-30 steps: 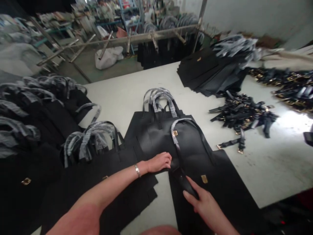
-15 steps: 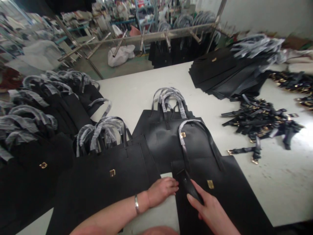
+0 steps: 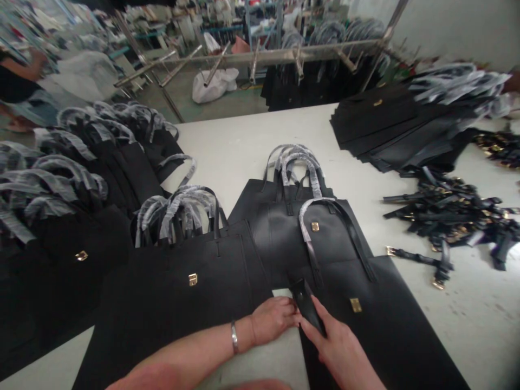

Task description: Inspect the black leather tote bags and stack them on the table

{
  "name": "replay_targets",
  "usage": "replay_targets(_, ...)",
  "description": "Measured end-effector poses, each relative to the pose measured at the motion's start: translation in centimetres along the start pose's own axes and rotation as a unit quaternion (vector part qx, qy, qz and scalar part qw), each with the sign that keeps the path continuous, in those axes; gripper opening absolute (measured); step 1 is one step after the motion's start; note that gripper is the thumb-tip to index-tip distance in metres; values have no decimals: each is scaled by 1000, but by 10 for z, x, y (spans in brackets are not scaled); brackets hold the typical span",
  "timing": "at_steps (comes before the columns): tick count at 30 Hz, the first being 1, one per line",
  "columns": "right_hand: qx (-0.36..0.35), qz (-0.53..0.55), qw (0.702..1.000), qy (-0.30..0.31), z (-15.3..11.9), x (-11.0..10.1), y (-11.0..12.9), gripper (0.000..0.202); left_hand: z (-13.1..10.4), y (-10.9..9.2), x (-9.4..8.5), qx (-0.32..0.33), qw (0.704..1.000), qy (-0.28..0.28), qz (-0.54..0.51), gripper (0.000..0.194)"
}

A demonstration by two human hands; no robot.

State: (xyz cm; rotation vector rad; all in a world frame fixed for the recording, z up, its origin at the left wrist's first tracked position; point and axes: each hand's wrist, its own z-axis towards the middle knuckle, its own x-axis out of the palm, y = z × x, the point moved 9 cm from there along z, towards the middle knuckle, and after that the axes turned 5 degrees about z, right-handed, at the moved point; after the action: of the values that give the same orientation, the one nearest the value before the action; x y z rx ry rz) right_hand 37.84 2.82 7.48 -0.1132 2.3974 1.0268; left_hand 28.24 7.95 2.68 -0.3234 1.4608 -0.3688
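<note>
In front of me lies a black handbag (image 3: 390, 330) with a gold clasp plate and one raised handle partly wrapped in clear film. My right hand (image 3: 339, 341) grips a short black strap-like piece (image 3: 307, 311) over the bag's left edge; its exact kind is unclear. My left hand (image 3: 274, 320), fingers curled, is at that same edge, its fingertips meeting those of my right hand. What the left fingers pinch is hidden. Just left is another black handbag (image 3: 170, 303) with a gold clasp, under my left forearm.
Black straps with gold buckles (image 3: 450, 208) are heaped on the white table (image 3: 244, 130) at right. Behind them is a fanned stack of black bags (image 3: 390, 122). More bags with wrapped handles (image 3: 77, 179) crowd the left. A metal rack (image 3: 276, 57) stands beyond the table; a person (image 3: 18, 81) is at far left.
My hands have come together, fingertips now meeting at the bag's edge, and the black piece tilts more to the left. The view has shifted slightly left, bringing a person into sight.
</note>
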Motion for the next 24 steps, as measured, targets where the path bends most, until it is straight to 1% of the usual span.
replay_targets(2, -11, -16, 1000, -10, 5, 1, 8, 55, 0, -1, -1, 4, 1000, 4, 0, 30)
replay_targets(5, -35, -30, 998, -34, 20, 0, 30, 56, 2, -1, -3, 3, 1000, 6, -7, 31)
replay_targets(7, -47, -17, 997, -51, 26, -6, 40, 59, 2, -1, -3, 1, 1000, 8, -13, 29)
replay_targets(8, -49, -2, 997, -65, 26, -12, 40, 61, 2, -1, -3, 2, 1000, 9, -17, 28)
replay_targets(9, -46, 16, 995, -86, 25, -21, 37, 63, 1, -1, -3, 3, 1000, 9, -20, 26)
replay_targets(11, -26, 53, 990, -125, 17, -42, 21, 67, 0, 0, -2, -2, 1000, 4, -23, 25)
replay_targets(13, 9, 86, 989, -123, 7, -55, -3, 70, -1, 1, -2, -5, 1000, 1, -27, 26)
replay_targets(15, 51, 117, 988, -88, -2, -56, -28, 73, -1, 1, -3, -8, 1000, -6, -29, 25)
replay_targets(18, 100, 160, 981, -37, -9, -44, -56, 75, 3, -2, -6, -9, 1000, -28, -5, 23)
replay_targets(19, 107, 171, 979, -28, -9, -40, -60, 75, 4, -4, -6, -9, 999, -35, 11, 23)
replay_targets(21, 110, 186, 976, -18, -4, -34, -60, 75, 8, -6, -4, -8, 998, -42, 40, 22)
replay_targets(24, 98, 180, 979, -9, 10, -34, -46, 70, 14, -10, 1, -1, 998, -33, 57, 21)
